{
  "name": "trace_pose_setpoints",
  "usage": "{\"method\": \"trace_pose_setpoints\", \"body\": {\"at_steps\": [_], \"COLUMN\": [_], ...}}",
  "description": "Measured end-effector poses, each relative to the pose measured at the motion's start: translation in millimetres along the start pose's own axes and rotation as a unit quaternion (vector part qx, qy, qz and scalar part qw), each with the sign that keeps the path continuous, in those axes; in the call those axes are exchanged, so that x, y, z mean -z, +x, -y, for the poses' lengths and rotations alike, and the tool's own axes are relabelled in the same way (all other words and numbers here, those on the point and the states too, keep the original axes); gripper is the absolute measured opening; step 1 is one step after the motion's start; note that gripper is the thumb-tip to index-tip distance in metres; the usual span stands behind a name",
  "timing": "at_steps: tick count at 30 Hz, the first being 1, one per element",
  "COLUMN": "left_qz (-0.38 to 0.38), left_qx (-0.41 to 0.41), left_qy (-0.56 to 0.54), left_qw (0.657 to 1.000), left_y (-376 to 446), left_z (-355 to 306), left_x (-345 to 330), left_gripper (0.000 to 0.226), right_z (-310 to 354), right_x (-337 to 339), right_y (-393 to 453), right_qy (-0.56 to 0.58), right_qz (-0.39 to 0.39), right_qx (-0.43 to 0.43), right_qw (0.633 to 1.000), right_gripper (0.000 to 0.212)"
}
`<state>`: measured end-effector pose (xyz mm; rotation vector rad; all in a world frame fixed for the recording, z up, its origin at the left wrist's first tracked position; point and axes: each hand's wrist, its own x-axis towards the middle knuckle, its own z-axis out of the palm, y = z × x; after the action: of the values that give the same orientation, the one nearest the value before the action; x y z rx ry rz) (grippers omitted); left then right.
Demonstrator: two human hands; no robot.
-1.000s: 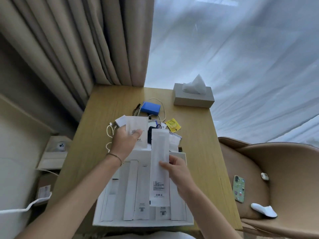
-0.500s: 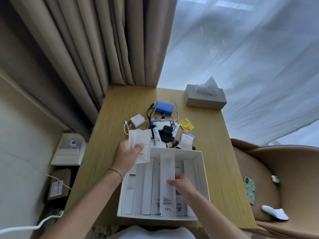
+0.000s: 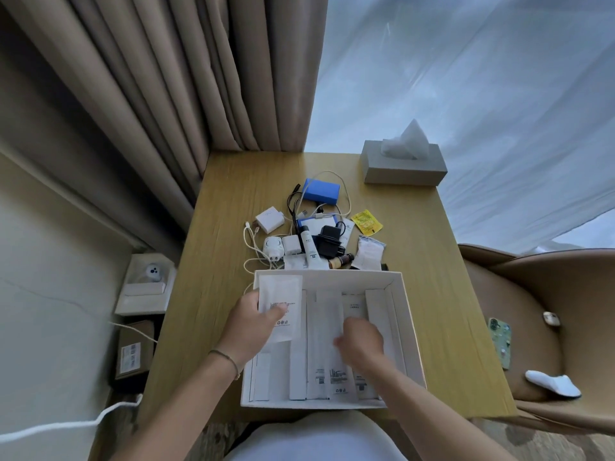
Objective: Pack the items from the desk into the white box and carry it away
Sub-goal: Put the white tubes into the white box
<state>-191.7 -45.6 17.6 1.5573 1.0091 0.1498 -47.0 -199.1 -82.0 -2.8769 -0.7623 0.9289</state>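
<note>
The open white box point(image 3: 404, 327) sits at the near edge of the wooden desk point(image 3: 439, 294), with several long white packets lying side by side inside. My left hand point(image 3: 253, 324) holds a short white packet point(image 3: 281, 302) over the box's left part. Inside the box, my right hand point(image 3: 362, 341) rests with curled fingers on a long white packet point(image 3: 327, 314). Behind the box lie a blue power bank point(image 3: 321, 191), a white charger point(image 3: 269, 220), a black adapter point(image 3: 329, 244), a white tube point(image 3: 310, 246), a yellow sachet point(image 3: 366, 222) and cables.
A grey tissue box point(image 3: 404, 168) stands at the desk's far right corner. A tan chair point(image 3: 549, 294) on the right carries a phone point(image 3: 499, 341) and a white sock point(image 3: 552, 385). Cartons point(image 3: 144, 287) stand on the floor to the left, and curtains hang behind.
My right hand has lowered the long white packet flat into the box. My left hand has brought the short packet from beyond the box's far edge to over its left part.
</note>
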Motion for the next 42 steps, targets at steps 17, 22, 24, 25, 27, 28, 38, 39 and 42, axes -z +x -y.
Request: {"method": "trace_pose_setpoints", "body": {"at_steps": [17, 22, 24, 25, 27, 28, 38, 39, 42], "left_qz": [0.043, 0.032, 0.024, 0.022, 0.022, 0.022, -0.003, 0.014, 0.081], "left_qx": [0.051, 0.065, 0.066, 0.066, 0.064, 0.064, 0.048, 0.052, 0.066], "left_qy": [0.179, 0.199, 0.190, 0.183, 0.178, 0.181, 0.227, 0.229, 0.223], "left_qw": [0.982, 0.977, 0.979, 0.981, 0.982, 0.981, 0.973, 0.972, 0.969], "left_y": [52, 69, 77, 79, 84, 84, 82, 81, 77], "left_z": [21, 23, 23, 24, 25, 27, 27, 26, 16], "left_x": [-94, -127, -137, -141, -149, -152, -166, -164, -155], "left_gripper": [0.039, 0.035, 0.033, 0.033, 0.027, 0.020, 0.019, 0.024, 0.033], "right_z": [-21, -33, -35, -35, -35, -35, -37, -38, -37], "right_x": [69, 81, 84, 84, 83, 82, 100, 104, 118], "right_y": [-15, -26, -29, -32, -35, -36, -38, -38, -34], "right_qy": [-0.024, 0.024, 0.035, 0.036, 0.041, 0.045, 0.088, 0.095, 0.124], "right_qz": [-0.098, -0.109, -0.107, -0.105, -0.100, -0.099, -0.146, -0.152, -0.148], "right_qx": [0.040, 0.054, 0.061, 0.064, 0.067, 0.070, 0.123, 0.125, 0.131], "right_qw": [0.994, 0.992, 0.992, 0.992, 0.992, 0.992, 0.978, 0.976, 0.972], "right_gripper": [0.041, 0.041, 0.034, 0.031, 0.029, 0.029, 0.024, 0.024, 0.021]}}
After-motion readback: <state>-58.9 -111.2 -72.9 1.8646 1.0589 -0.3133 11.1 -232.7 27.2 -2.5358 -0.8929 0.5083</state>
